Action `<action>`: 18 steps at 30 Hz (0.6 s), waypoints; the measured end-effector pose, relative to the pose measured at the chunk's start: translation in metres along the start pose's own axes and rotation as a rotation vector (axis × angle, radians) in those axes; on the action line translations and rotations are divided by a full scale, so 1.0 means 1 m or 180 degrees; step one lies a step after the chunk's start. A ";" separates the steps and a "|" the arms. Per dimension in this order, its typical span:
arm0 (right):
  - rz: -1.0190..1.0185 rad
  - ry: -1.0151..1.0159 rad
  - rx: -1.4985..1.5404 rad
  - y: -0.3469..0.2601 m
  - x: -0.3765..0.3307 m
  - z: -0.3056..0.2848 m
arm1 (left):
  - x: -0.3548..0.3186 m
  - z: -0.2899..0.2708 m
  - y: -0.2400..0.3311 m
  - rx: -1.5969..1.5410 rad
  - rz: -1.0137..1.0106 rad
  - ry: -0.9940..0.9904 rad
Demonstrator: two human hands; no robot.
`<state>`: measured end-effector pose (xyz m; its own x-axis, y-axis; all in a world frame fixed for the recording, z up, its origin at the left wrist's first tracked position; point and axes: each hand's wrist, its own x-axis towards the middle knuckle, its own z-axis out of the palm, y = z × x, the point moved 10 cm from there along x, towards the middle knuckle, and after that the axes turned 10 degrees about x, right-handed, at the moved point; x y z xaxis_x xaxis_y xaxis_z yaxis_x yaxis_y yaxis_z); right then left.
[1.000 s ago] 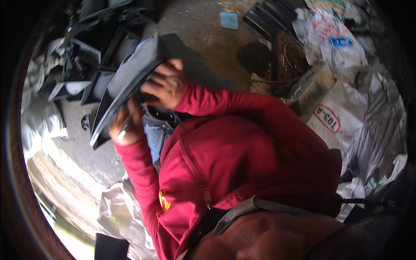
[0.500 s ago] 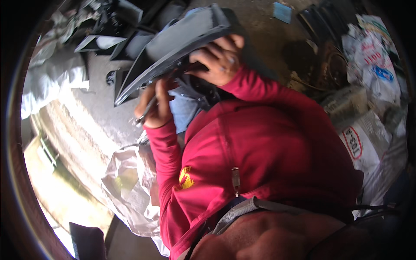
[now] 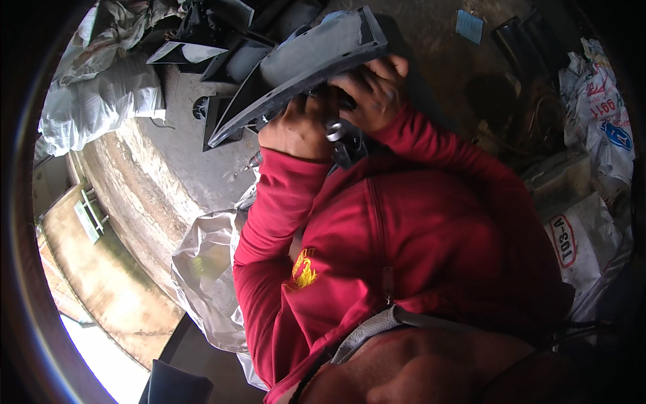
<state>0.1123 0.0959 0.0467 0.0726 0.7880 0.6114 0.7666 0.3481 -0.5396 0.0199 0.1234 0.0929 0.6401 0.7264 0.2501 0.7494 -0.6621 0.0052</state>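
Observation:
A large dark grey, dusty plastic panel [image 3: 316, 57] with a raised rim and angled end is tilted up in front of my chest. My right hand [image 3: 373, 91] is closed at its right end, fingers curled at the underside. Against the panel's lower edge, my left hand [image 3: 299, 128] is closed, its fingertips hidden underneath. Beside its palm shows the round, shiny end of a metal tool [image 3: 334, 130]; the rest is covered. Dark fittings [image 3: 350, 145] hang below the panel between my hands and lap.
More dark plastic panels [image 3: 235, 60] lie on the floor at the far left, beside a wrapped translucent bundle [image 3: 101, 111]. A white plastic bag [image 3: 208, 259] is near my left arm. Printed sacks [image 3: 602, 114] lie at the right. A blue sheet [image 3: 469, 27] is on the far floor.
My left hand has moved right and inward, under the panel's edge, and its metal tool has turned. My right hand stays at the panel's end. The whole view has shifted slightly.

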 end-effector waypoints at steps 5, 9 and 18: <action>-0.0104 0.0242 0.0022 -0.003 0.004 -0.003 | -0.034 0.027 -0.051 -0.1548 -0.0836 0.0446; -0.0107 0.0156 -0.0003 -0.002 0.001 -0.001 | -0.051 0.048 -0.065 -0.2699 -0.1494 0.0192; -0.0066 0.0118 0.0063 -0.004 0.006 -0.003 | -0.053 0.060 -0.075 -0.3950 -0.1845 0.0423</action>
<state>0.1115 0.0979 0.0537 0.0806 0.7612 0.6434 0.7554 0.3746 -0.5377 -0.0602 0.1460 0.0209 0.2173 0.9761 0.0051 0.2148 -0.0529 0.9752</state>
